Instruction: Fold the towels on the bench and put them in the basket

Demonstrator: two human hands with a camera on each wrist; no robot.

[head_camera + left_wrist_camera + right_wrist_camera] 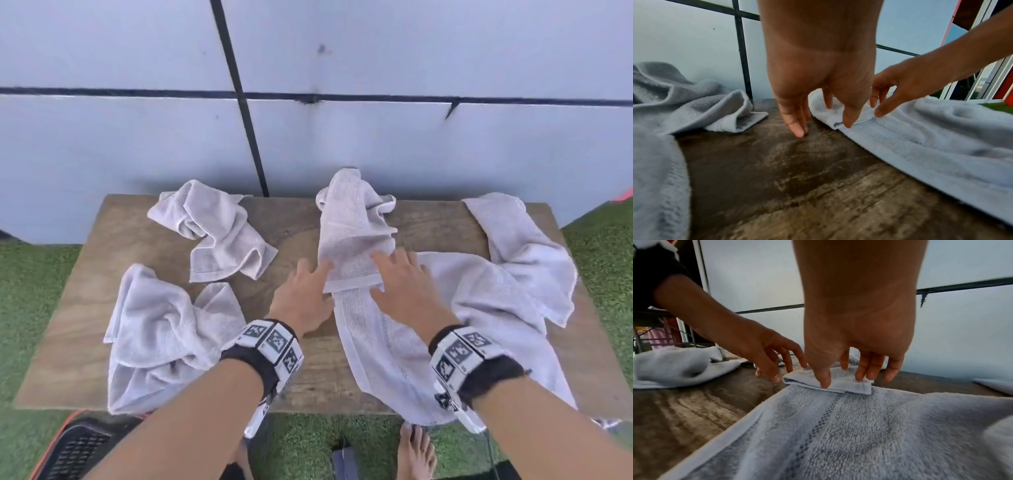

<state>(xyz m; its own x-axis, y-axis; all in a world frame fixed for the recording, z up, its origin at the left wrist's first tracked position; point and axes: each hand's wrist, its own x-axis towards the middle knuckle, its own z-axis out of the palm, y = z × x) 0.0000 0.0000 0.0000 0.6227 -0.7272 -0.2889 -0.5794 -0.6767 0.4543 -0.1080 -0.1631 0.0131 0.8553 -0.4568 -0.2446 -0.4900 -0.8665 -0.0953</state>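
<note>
The small towel (pixel 352 240) lies just above the centre of the head view, on the wooden bench (pixel 85 308), its near hem overlapping the large towel (pixel 479 308) spread at lower right. Its near corners are being reached for: the left hand (pixel 303 298) and right hand (pixel 404 287) are both spread, fingers extended onto the hem, nothing yet pinched. The step in hand is judged to be taking up this towel for folding; next, both corners would need to be pinched and the cloth lifted clear of the towel beneath. Two more crumpled towels (pixel 212 229) are seen at left only in the head view, with a dark basket (pixel 78 448) at lower left. The doubled hem under the right fingertips (pixel 825 382) is shown only by the right wrist view.
</note>
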